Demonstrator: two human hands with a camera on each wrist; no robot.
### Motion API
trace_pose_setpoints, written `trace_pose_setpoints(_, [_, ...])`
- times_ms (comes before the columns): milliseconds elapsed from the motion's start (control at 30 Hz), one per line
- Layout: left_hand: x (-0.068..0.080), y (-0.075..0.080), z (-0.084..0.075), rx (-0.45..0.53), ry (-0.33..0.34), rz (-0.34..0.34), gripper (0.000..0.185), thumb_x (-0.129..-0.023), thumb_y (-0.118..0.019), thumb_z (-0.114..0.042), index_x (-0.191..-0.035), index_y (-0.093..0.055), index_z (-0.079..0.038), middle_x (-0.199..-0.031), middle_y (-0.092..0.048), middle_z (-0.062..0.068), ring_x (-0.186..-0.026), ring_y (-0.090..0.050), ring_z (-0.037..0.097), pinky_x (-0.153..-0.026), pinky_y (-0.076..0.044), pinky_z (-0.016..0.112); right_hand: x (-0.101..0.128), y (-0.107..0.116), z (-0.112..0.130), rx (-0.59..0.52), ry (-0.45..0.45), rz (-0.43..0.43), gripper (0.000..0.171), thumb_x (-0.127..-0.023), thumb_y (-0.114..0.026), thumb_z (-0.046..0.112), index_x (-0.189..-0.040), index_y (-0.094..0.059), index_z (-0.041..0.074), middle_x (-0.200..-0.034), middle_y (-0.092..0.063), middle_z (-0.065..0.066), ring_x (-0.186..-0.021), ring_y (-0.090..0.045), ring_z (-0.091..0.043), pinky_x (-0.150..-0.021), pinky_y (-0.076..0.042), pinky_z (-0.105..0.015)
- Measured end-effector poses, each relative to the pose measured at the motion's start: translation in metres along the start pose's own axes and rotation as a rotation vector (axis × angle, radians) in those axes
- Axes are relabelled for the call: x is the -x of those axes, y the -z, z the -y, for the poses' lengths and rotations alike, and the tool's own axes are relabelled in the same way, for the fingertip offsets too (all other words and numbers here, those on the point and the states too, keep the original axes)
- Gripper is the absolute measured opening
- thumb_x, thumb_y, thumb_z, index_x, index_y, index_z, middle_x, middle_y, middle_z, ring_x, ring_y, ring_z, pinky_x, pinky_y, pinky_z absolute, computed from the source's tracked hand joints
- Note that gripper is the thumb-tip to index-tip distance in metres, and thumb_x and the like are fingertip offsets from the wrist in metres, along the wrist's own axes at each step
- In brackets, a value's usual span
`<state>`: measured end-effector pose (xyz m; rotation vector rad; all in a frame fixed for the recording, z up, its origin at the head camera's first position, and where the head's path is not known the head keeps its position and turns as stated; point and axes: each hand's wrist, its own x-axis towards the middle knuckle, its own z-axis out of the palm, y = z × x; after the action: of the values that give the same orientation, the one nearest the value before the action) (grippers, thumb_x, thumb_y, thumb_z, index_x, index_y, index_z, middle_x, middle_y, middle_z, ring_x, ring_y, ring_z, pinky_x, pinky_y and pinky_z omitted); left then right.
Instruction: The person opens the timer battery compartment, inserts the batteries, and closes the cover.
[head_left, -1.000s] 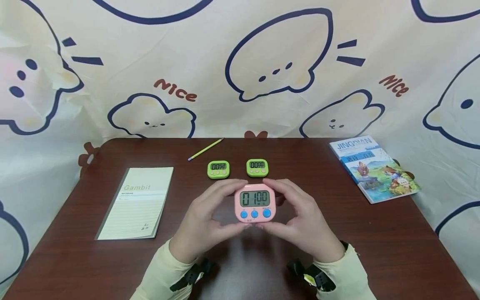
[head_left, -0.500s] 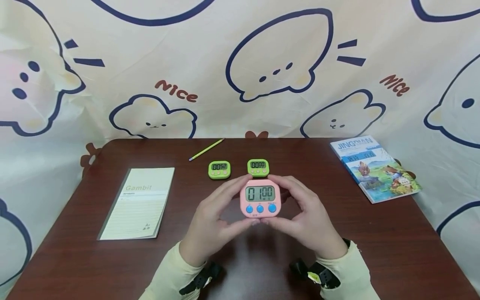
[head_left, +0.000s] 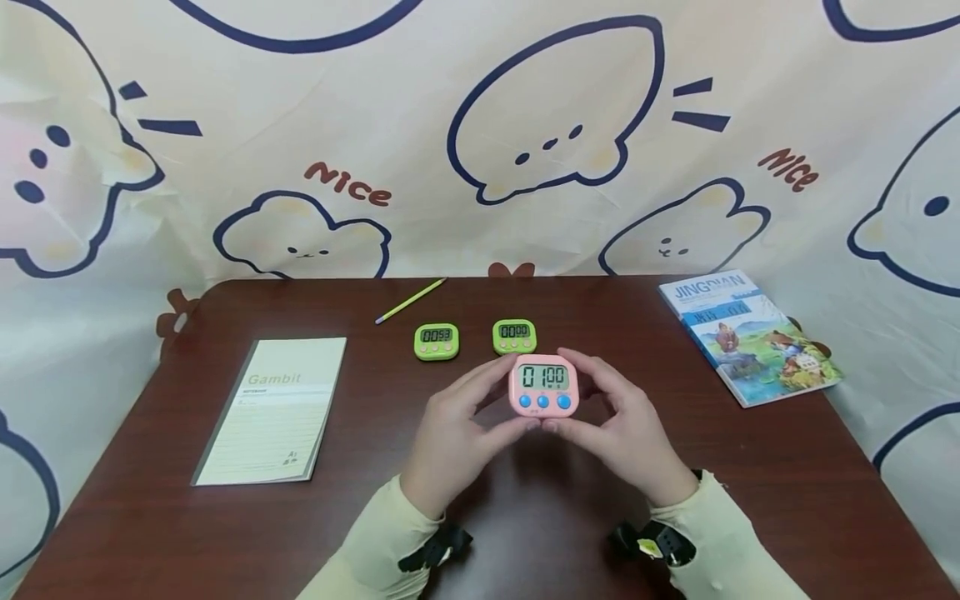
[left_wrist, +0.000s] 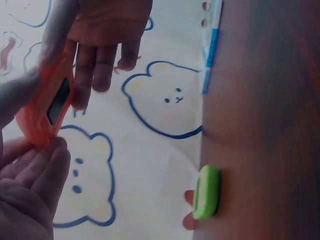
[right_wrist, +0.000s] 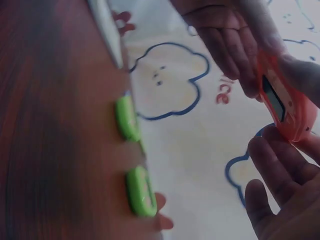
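Note:
Both hands hold a pink digital timer point(head_left: 543, 387) between thumbs and fingers, above the table's middle. Its screen reads 01 00 and faces the head camera, with a row of blue buttons below. My left hand point(head_left: 461, 425) grips its left side and my right hand point(head_left: 626, 425) its right side. In the left wrist view the timer point(left_wrist: 47, 105) looks orange-red and is seen from the side. Just behind the hands lie two green timers on the table, the left one point(head_left: 437, 342) and the right one point(head_left: 514, 335).
A Gambit notebook point(head_left: 277, 412) lies on the left of the dark brown table point(head_left: 135, 500). A yellow-green pencil point(head_left: 410, 301) lies at the back. A picture-covered book point(head_left: 750, 337) lies at the right edge. A cloth with cartoon prints point(head_left: 555, 233) hangs behind.
Both hands have carried the pink timer to the right and slightly up in the head view. The left green timer's display has changed from 52 to 53.

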<state>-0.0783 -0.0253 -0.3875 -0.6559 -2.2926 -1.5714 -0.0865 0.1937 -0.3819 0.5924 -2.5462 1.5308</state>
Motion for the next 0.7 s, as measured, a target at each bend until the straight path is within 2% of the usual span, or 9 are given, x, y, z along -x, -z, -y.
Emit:
trace_pose_setpoints(100, [-0.005,-0.017,0.003,0.002,0.048,-0.014,0.070,-0.080,-0.086,-0.016,-0.143,-0.056,-0.012,-0.139,-0.060,0.001,-0.121,-0.061,0.008,-0.096,-0.052,0.025,-0.003,0.010,-0.012,0.056,-0.036,0.015,0.079,-0.080,-0.087,0.020,-0.149,-0.049,0.028,-0.130,-0.063,0.005,-0.096,-0.059,-0.018,-0.071,-0.057,-0.027])
trace_pose_setpoints(233, [-0.013,-0.036,0.009,0.003,0.094,-0.013,0.069,-0.083,-0.083,-0.016,-0.145,-0.053,-0.010,-0.143,-0.057,0.005,-0.123,-0.059,0.010,-0.097,-0.051,0.025,-0.010,0.022,-0.025,0.146,-0.067,0.041,0.079,-0.082,-0.085,0.026,-0.151,-0.047,0.019,-0.133,-0.063,-0.004,-0.094,-0.060,-0.021,-0.067,-0.057,-0.028])
trace_pose_setpoints(467, [-0.031,-0.062,0.026,-0.020,0.193,0.028,0.067,-0.087,-0.080,-0.016,-0.147,-0.050,-0.007,-0.144,-0.056,0.007,-0.123,-0.060,0.014,-0.100,-0.049,0.025,-0.025,0.032,-0.049,0.231,-0.154,0.071,0.079,-0.084,-0.083,0.030,-0.151,-0.046,0.013,-0.131,-0.064,-0.009,-0.098,-0.061,-0.023,-0.084,-0.056,-0.039])
trace_pose_setpoints(700, [-0.051,-0.086,0.044,0.024,0.382,0.073,0.067,-0.088,-0.079,-0.014,-0.148,-0.049,-0.007,-0.139,-0.060,0.008,-0.122,-0.062,0.015,-0.098,-0.051,0.026,-0.038,0.041,-0.073,0.215,-0.246,0.088,0.079,-0.085,-0.083,0.028,-0.152,-0.043,0.014,-0.137,-0.057,-0.010,-0.107,-0.059,-0.028,-0.092,-0.055,-0.047])
